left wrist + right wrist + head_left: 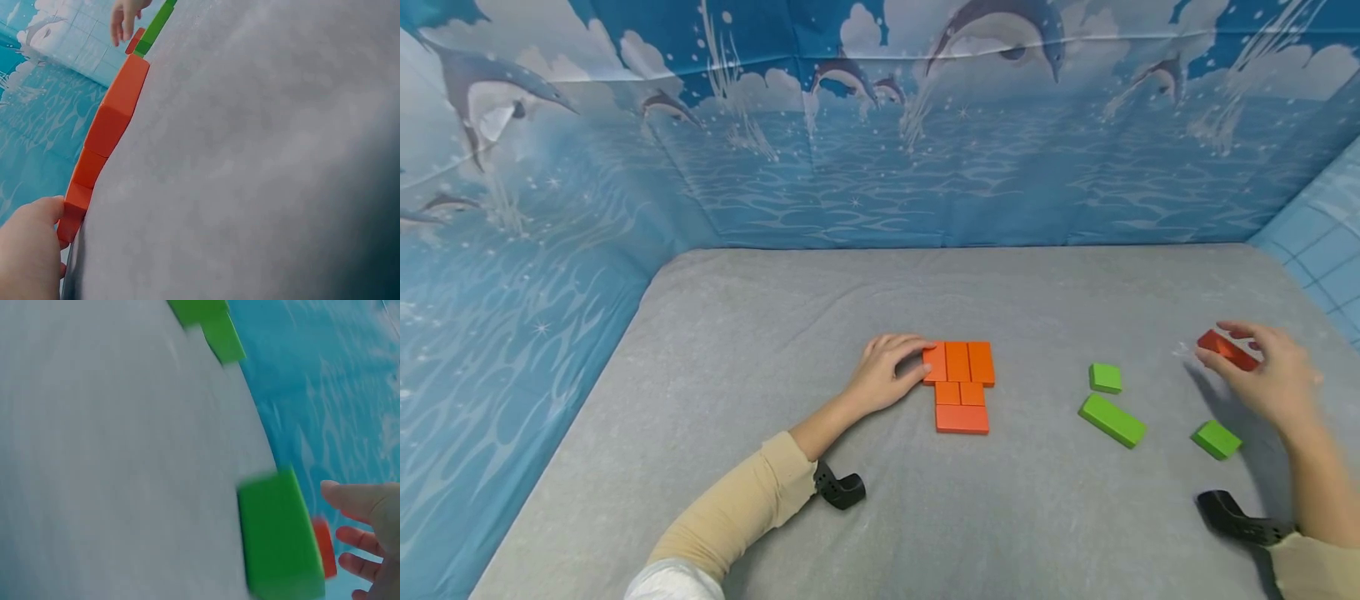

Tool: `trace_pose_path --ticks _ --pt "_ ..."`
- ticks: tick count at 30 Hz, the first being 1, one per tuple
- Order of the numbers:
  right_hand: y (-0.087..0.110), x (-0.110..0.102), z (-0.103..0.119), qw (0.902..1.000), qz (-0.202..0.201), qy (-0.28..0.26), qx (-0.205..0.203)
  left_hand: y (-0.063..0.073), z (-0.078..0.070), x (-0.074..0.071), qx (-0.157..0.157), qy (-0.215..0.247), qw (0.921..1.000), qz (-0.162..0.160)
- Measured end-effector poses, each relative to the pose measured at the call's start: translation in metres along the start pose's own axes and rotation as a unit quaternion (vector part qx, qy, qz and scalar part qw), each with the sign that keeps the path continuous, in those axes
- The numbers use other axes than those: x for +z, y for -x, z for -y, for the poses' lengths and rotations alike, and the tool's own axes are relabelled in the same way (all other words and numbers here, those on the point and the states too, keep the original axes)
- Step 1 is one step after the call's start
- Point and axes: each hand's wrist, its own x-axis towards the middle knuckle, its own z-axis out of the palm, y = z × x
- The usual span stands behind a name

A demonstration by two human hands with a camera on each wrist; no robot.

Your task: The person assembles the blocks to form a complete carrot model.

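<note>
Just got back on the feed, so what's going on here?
A person's left hand holds the leftmost orange block in the far row of a flat orange arrangement. Their right hand is open at a separate red block, with no clear grip showing. Three green blocks lie on the gray cloth, apart from the arrangement.
</note>
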Motion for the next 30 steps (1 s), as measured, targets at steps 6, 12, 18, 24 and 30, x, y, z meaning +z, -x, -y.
trace_pose_path --ticks 6,12,18,24,30 --pt "0.003 0.000 -0.021 0.9988 0.007 0.034 0.035 0.001 0.000 -0.001 -0.002 0.000 1.0000 -0.003" --pt "0.005 0.005 -0.027 0.9985 0.000 0.025 0.049 0.001 0.000 -0.001 -0.005 -0.002 1.0000 0.001" --pt "0.008 0.008 -0.024 0.9977 -0.013 0.013 0.065 0.001 -0.001 -0.002 -0.007 -0.002 1.0000 0.006" --pt "0.008 0.008 -0.021 0.9975 -0.016 0.009 0.068 0.001 0.000 -0.001 -0.006 -0.003 1.0000 0.003" --pt "-0.009 0.019 -0.033 0.9989 -0.009 0.012 0.045 0.000 0.002 0.001 0.005 -0.005 0.9999 -0.008"
